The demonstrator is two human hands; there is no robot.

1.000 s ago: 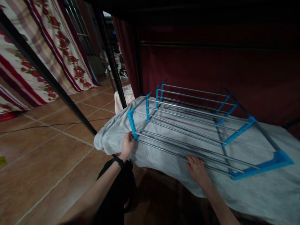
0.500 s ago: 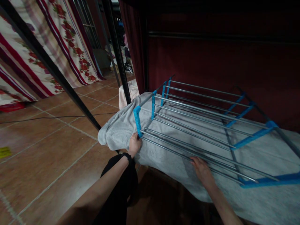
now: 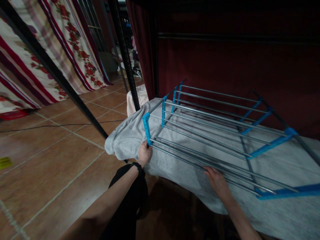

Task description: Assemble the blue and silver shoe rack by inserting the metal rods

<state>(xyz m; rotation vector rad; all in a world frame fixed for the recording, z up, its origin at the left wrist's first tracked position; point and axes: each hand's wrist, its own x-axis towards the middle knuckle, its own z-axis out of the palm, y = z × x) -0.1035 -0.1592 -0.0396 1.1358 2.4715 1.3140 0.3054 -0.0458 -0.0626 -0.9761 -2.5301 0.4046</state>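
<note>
A drying rack [image 3: 207, 117] with several metal bars and blue plastic brackets lies on a grey blanket [image 3: 175, 163]. At its near left corner, my left hand [image 3: 144, 154] is closed around the frame just under a blue bracket [image 3: 146, 128]. The tips of those fingers are partly hidden. Farther right, my right hand [image 3: 217, 180] has its fingers curled at the front bar, its thumb side toward the rack. The rack's right end spreads out beyond that hand, with a long blue bracket [image 3: 292, 191] close to the right edge.
Black metal posts [image 3: 126, 60] rise left of the blanket. A dark red curtain [image 3: 237, 70] hangs behind the rack. Tiled floor [image 3: 62, 156] spreads on the left, crossed by a black cable [image 3: 57, 125]. A floral curtain [image 3: 77, 43] hangs farther back.
Almost nothing differs. The rack's right side has shifted very slightly; both hands keep their places on it.
</note>
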